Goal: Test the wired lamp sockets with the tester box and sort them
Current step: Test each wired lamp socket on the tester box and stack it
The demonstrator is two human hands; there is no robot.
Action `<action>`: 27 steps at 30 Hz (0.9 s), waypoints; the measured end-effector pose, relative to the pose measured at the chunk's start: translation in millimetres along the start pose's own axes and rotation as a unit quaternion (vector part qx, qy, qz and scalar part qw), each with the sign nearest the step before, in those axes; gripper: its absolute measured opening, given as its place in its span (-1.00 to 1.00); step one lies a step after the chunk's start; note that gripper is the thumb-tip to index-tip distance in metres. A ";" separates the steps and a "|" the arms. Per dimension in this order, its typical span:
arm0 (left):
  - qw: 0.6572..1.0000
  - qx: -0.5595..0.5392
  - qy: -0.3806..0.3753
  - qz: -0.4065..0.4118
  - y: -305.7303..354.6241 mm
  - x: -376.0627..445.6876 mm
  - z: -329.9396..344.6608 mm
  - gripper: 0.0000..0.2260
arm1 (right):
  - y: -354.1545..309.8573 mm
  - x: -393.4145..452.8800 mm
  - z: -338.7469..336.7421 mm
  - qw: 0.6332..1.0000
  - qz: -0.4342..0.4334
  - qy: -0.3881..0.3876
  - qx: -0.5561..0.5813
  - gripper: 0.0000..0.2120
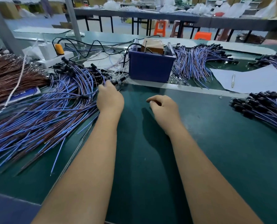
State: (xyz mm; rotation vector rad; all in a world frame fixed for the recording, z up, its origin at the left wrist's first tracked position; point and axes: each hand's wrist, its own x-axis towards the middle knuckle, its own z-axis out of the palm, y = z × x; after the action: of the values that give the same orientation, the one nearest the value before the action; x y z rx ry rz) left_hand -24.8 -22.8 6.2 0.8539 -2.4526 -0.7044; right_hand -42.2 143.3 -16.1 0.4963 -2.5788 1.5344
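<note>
reaching into the big fan of blue-and-brown wired sockets (42, 110) on the left of the green surface (142, 143), the left hand (109, 98) has its fingers buried among the wires at the pile's right edge; whether they already pinch one lead or only rake through them i cannot tell, since the back of the hand covers them. far left lies a brown wire bundle (13, 78), its near end cut off by the frame. in the middle, far from the hands, stands the blue tester box (150, 67), nothing visibly plugged into it. the right hand (162, 107) hovers over bare surface, fingers loosely curled and holding nothing. right of the box a spread of sockets (197, 63) and, at the near right edge, a tidier bunch (263, 109) look like sorted ones. judging by the large left pile, much testing remains. the box's contacts are too small to make out.
</note>
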 end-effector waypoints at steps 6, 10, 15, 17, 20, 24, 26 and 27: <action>1.000 0.012 0.012 -0.001 -5.2 -1.3 -4.0 -0.81 | -1.7 1.5 0.9 1.000 0.008 -0.004 0.006 -0.78; 1.000 0.026 0.005 0.003 -6.5 0.2 -5.6 -0.72 | -3.5 -0.4 -1.3 1.000 0.013 -0.008 0.011 -0.78; 0.994 0.103 -0.018 0.010 -2.4 1.4 -1.0 -0.75 | -4.4 -2.8 -3.1 1.000 0.014 -0.008 0.017 -0.78; 0.992 0.122 -0.024 0.007 -0.3 1.5 0.9 -0.75 | -4.6 -2.9 -2.9 1.000 0.012 -0.008 0.016 -0.78; 0.990 0.136 -0.042 -0.009 2.8 2.5 3.8 -0.67 | -5.2 -2.7 -2.8 1.000 0.015 -0.006 0.018 -0.78; 0.991 0.131 -0.025 0.031 0.6 2.8 8.2 -0.74 | -5.4 -2.7 -2.4 1.000 0.014 -0.005 0.017 -0.78; 0.995 0.092 0.010 0.049 -0.6 1.0 8.8 -0.68 | -4.0 -1.7 -2.0 1.000 0.013 -0.005 0.017 -0.78; 0.996 0.066 0.029 0.051 -0.4 0.0 7.6 -0.63 | -3.4 -1.2 -1.8 1.000 0.012 -0.004 0.019 -0.78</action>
State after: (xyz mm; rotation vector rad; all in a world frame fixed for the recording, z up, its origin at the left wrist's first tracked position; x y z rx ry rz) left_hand -28.8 -20.8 0.1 0.7789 -2.4931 -0.4793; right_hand -40.1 143.7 -12.7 0.4779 -2.5748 1.5959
